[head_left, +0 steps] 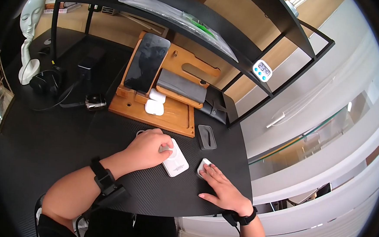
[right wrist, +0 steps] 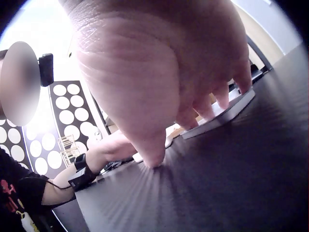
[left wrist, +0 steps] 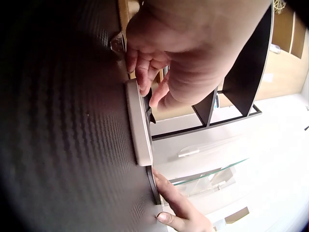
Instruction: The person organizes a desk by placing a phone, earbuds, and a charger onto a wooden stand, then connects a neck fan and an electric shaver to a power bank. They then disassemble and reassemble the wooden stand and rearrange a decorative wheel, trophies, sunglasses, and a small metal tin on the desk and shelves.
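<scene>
A white rectangular slab with rounded corners, which looks like a power bank [head_left: 177,164], lies flat on the black desk with a faint round ring on its face. My left hand [head_left: 149,147] is over its far left end, fingers bent and fingertips right at the upper face [left wrist: 141,126]. I cannot tell if thumb and finger pinch anything there. To the right, my right hand [head_left: 220,191] lays its fingers on a small flat pale-grey piece [head_left: 202,166], mostly covered. The right thumb tip touches the desk [right wrist: 203,179], and the piece's bevelled edge [right wrist: 224,117] shows under the fingers.
A small dark open case [head_left: 207,138] lies beyond the right hand. Behind stands a wooden organizer [head_left: 154,118] bearing a phone [head_left: 147,63], white earbud cases [head_left: 154,107] and a grey case [head_left: 182,85]. At left are a watch [head_left: 96,102] and cables. A black shelf [head_left: 161,19] overhangs the back.
</scene>
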`<state>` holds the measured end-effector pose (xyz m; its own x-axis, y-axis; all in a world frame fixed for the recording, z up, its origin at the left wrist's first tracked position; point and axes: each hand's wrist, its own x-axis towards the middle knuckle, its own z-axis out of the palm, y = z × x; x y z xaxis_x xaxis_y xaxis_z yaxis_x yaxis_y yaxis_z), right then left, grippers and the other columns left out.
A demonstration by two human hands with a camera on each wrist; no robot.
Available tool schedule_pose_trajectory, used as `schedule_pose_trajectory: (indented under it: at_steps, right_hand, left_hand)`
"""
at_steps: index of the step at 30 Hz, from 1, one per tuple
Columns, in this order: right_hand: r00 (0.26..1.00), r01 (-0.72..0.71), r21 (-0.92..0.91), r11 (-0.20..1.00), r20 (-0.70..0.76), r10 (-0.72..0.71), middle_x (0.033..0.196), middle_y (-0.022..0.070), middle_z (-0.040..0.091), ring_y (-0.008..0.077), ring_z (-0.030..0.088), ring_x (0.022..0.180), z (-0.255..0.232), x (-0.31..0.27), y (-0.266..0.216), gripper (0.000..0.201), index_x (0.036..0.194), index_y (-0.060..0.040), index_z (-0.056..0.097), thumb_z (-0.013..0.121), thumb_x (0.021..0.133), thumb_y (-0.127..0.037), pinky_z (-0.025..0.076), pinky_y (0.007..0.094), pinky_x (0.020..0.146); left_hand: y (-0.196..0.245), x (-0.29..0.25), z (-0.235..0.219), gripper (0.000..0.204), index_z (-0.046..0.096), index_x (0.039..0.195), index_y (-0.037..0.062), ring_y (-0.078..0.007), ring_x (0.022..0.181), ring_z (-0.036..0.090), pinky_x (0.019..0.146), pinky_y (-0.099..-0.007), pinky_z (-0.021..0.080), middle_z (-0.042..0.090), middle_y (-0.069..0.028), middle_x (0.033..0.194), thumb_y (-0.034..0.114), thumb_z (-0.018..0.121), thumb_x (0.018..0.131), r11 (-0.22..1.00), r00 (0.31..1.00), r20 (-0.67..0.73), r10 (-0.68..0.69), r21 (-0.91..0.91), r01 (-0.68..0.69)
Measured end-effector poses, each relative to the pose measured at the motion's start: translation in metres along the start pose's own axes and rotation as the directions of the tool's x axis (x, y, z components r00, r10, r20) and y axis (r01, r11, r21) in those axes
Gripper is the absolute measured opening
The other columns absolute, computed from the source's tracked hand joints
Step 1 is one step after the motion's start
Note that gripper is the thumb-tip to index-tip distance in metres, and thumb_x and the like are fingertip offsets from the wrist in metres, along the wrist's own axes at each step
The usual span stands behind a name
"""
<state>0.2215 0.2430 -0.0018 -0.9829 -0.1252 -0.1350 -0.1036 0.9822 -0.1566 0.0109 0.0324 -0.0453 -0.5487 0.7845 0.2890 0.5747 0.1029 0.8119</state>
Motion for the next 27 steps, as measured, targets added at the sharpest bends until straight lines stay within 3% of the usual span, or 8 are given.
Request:
schedule_pose_trajectory:
  at_steps: [2, 5, 10, 16, 19, 20, 24, 27]
  right_hand:
    - [0.997, -0.021, 0.079, 0.997, -0.068, 0.027, 0.139, 0.0191, 0.038, 0.0382, 0.032, 0.131, -0.003, -0.011, 0.003, 0.053, 0.129, -0.0076, 0.048, 0.064, 0.084, -0.030, 0.030, 0.0418, 0.107]
    - [0.972, 0.019, 0.073, 0.997, -0.234, -0.001, 0.117, 0.0150, 0.055, 0.0354, 0.050, 0.112, -0.002, -0.021, 0.009, 0.017, 0.090, -0.0043, 0.063, 0.069, 0.075, -0.009, 0.045, 0.0397, 0.092]
    - [0.968, 0.119, 0.083, 0.989, -0.233, -0.097, 0.111, 0.0126, 0.058, 0.0335, 0.054, 0.106, -0.004, -0.020, -0.020, 0.011, 0.078, -0.0064, 0.063, 0.070, 0.070, -0.006, 0.047, 0.0393, 0.087]
    - [0.926, 0.346, 0.103, 0.933, -0.196, -0.322, 0.110, 0.0118, 0.056, 0.0305, 0.052, 0.110, 0.002, 0.007, -0.060, 0.010, 0.078, -0.0047, 0.063, 0.068, 0.071, -0.011, 0.050, 0.0362, 0.083]
    - [0.898, 0.422, 0.104, 0.900, -0.183, -0.400, 0.114, 0.0143, 0.053, 0.0317, 0.048, 0.112, 0.006, 0.033, -0.075, 0.012, 0.081, -0.0037, 0.060, 0.065, 0.071, -0.009, 0.050, 0.0364, 0.084]
    - [0.883, 0.455, 0.101, 0.884, -0.174, -0.435, 0.116, 0.0154, 0.052, 0.0322, 0.047, 0.112, 0.005, 0.042, -0.080, 0.013, 0.082, -0.0032, 0.058, 0.064, 0.072, -0.008, 0.049, 0.0367, 0.084]
    - [0.898, 0.439, 0.158, 0.884, -0.110, -0.426, 0.127, 0.0177, 0.046, 0.0344, 0.040, 0.121, 0.005, 0.076, -0.091, 0.019, 0.094, -0.0060, 0.056, 0.062, 0.075, -0.007, 0.042, 0.0400, 0.095]
    - [0.881, 0.472, 0.147, 0.869, -0.117, -0.458, 0.129, 0.0211, 0.043, 0.0372, 0.037, 0.123, 0.007, 0.096, -0.099, 0.031, 0.105, -0.0052, 0.053, 0.064, 0.077, -0.011, 0.038, 0.0415, 0.099]
  left_hand:
    - [0.008, -0.003, -0.003, 0.017, 0.064, 0.089, 0.0040, -0.0292, 0.092, 0.059, 0.080, -0.0377, 0.047, 0.060, -0.0145, 0.096, 0.017, 0.066, 0.078, 1.000, 0.999, 0.037, 0.000, 0.016, -0.001]
    - [0.008, -0.003, 0.001, 0.023, 0.063, 0.097, 0.0041, -0.0321, 0.105, 0.054, 0.088, -0.0366, 0.044, 0.054, -0.0185, 0.111, 0.018, 0.066, 0.079, 0.997, 0.989, 0.140, 0.055, -0.057, -0.047]
    - [0.001, -0.005, 0.016, 0.036, 0.059, 0.114, 0.0050, -0.0394, 0.127, 0.038, 0.103, -0.0352, 0.033, 0.031, -0.0300, 0.140, 0.020, 0.065, 0.081, 0.957, 0.893, 0.349, 0.285, -0.161, -0.242]
    - [0.012, -0.007, 0.012, 0.026, 0.060, 0.108, 0.0037, -0.0354, 0.118, 0.049, 0.096, -0.0348, 0.041, 0.041, -0.0243, 0.135, 0.013, 0.060, 0.084, 0.968, 0.926, 0.289, 0.242, -0.130, -0.213]
    - [0.018, -0.005, 0.002, 0.016, 0.063, 0.099, 0.0022, -0.0250, 0.096, 0.061, 0.084, -0.0318, 0.047, 0.063, -0.0101, 0.104, 0.008, 0.060, 0.084, 0.976, 0.962, 0.167, 0.217, -0.009, -0.218]
    - [0.019, -0.003, -0.001, 0.016, 0.063, 0.099, 0.0022, -0.0250, 0.096, 0.061, 0.084, -0.0318, 0.047, 0.063, -0.0101, 0.104, 0.008, 0.060, 0.084, 0.978, 0.964, 0.169, 0.205, 0.002, -0.208]
    - [-0.020, 0.009, -0.007, 0.015, 0.061, 0.099, -0.0013, -0.0122, 0.085, 0.061, 0.076, -0.0258, 0.049, 0.065, -0.0070, 0.093, 0.008, 0.058, 0.088, 0.972, 0.958, 0.286, 0.026, -0.232, 0.042]
    - [-0.036, 0.010, -0.016, 0.014, 0.061, 0.098, -0.0004, -0.0119, 0.084, 0.061, 0.074, -0.0250, 0.049, 0.064, -0.0066, 0.090, 0.008, 0.057, 0.088, 0.924, 0.986, 0.168, -0.015, -0.374, 0.078]
